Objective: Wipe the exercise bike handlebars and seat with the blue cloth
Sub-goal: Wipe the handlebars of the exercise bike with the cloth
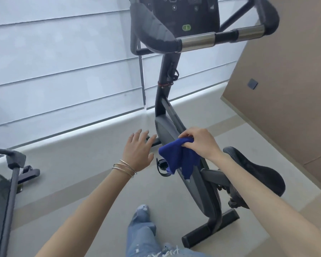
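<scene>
A dark exercise bike (174, 138) stands in front of me. Its handlebars (196, 39), with foam grips and chrome sections, cross the top of the view below the console (185, 13). The black seat (256, 169) is at the lower right. My right hand (200, 141) pinches a bunched blue cloth (180, 156), which hangs in front of the bike's frame, well below the handlebars and left of the seat. My left hand (139, 149) hovers flat with spread fingers just left of the cloth, holding nothing; bangles circle its wrist.
Another machine (7, 179) stands at the left edge. White window blinds (63, 71) fill the far side above a low ledge. A brown wall panel (285, 89) rises on the right. My jeans leg (143, 234) is at the bottom, beside the bike's base bar (209, 229).
</scene>
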